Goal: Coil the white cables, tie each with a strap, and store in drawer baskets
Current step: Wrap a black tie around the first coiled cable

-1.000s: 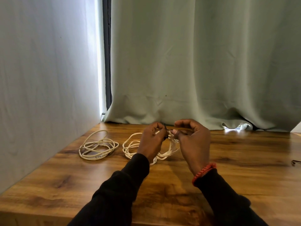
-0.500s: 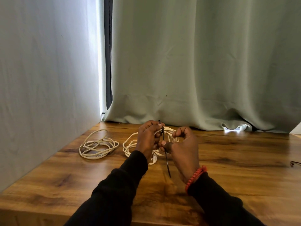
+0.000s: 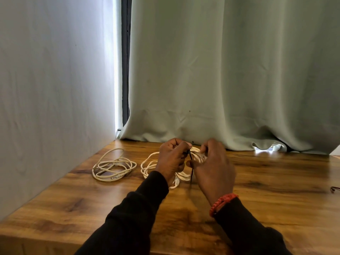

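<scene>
Both hands work at one bundle: the left hand (image 3: 172,159) has its fingers curled round the far side of the coiled white cable (image 3: 150,165), and the right hand (image 3: 214,166) pinches a thin black strap (image 3: 191,163) with thumb and fingers against the coil. The strap runs down between the hands, its loose tail hanging toward the table. This coil lies partly on the wooden table (image 3: 266,181), lifted at the held end. A second white cable (image 3: 114,167), loosely coiled and untied, lies well apart to the left, near the pale wall (image 3: 55,89). A red braided bracelet (image 3: 221,203) sits at the right wrist above a black sleeve (image 3: 248,234).

The table has a warm, streaked grain. A grey-green curtain (image 3: 230,70) hangs behind and bunches on the far edge; a bright strip of window shows beside a dark frame (image 3: 126,61). A small dark object (image 3: 334,189) sits at the right border, too cut off to name.

Against half a second ago, the right hand has spread a little wider and risen, and the strap's upper end no longer pokes above the fingers.
</scene>
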Tool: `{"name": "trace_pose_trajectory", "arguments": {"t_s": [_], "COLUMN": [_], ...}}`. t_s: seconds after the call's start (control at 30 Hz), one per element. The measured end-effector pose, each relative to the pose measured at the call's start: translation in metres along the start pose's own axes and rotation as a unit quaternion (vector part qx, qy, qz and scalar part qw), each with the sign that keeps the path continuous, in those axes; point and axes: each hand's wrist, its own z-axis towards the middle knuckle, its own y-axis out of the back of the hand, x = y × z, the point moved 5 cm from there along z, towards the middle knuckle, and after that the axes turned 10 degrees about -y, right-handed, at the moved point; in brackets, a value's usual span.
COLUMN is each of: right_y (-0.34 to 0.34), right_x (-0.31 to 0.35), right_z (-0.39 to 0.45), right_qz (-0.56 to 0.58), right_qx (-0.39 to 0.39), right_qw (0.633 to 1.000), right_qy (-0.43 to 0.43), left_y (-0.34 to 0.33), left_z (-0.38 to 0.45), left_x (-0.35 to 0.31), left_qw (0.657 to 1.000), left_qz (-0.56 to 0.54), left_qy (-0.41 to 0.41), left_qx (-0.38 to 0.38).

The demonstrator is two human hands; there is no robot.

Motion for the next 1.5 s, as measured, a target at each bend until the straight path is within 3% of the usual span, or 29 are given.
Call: {"name": "trace_pose_trajectory", "arguments": {"t_s": [0.13, 0.2, 0.3, 0.47, 0.7, 0.83, 1.0, 1.33, 1.5], "right_y": [0.003, -0.001, -0.008, -0.015, -0.016, -0.022, -0.020, -0.009, -0.016], "right_x": [-0.002, -0.003, -0.005, -0.013, -0.021, -0.030, -0.032, -0.028, -0.024], "right_z": [0.019, 0.022, 0.019, 0.020, 0.024, 0.030, 0.036, 0.044, 0.035], "right_qz": [-0.105, -0.086, -0.065, 0.182, 0.369, 0.430, 0.389, 0.385, 0.326], "right_qx": [0.038, 0.099, 0.119, 0.183, 0.335, 0.298, 0.232, 0.158, 0.111], "right_qw": [0.993, 0.990, 0.989, 0.965, 0.851, 0.821, 0.867, 0.893, 0.929], "right_qy": [0.037, 0.041, 0.061, -0.057, -0.167, -0.229, -0.208, -0.173, -0.135], "left_y": [0.003, 0.001, -0.004, -0.004, -0.003, -0.007, -0.014, -0.012, -0.014], "left_z": [0.001, 0.001, -0.001, 0.000, -0.002, -0.003, -0.007, -0.007, -0.009], "left_x": [-0.004, -0.003, -0.001, 0.000, 0.001, 0.004, 0.003, 0.004, 0.007], "left_qw": [1.000, 0.999, 0.999, 0.999, 0.998, 0.997, 0.991, 0.984, 0.991], "left_qz": [-0.011, -0.010, 0.002, 0.009, 0.047, 0.070, 0.107, 0.158, 0.116], "left_qy": [0.002, 0.000, 0.004, -0.010, -0.020, -0.011, -0.029, -0.051, -0.006], "left_qx": [0.019, 0.033, 0.043, 0.040, 0.039, 0.040, 0.075, 0.059, 0.063]}}
